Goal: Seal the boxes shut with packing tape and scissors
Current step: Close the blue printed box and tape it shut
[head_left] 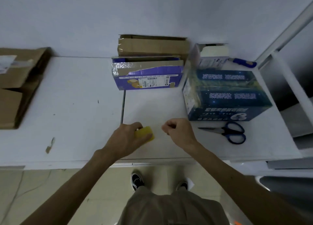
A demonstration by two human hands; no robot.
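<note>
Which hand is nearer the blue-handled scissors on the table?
Right. The right hand is just to the left of the scissors, not touching them. The left hand is farther left, gripping the yellow tape roll.

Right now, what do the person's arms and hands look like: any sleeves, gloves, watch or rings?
Both arms are bare up to the frame's edge, with no sleeve showing. The left hand and right hand wear no gloves; no watch, band or ring is visible on either. Below them show loose khaki cloth trousers and a black shoe with a white pattern.
</note>
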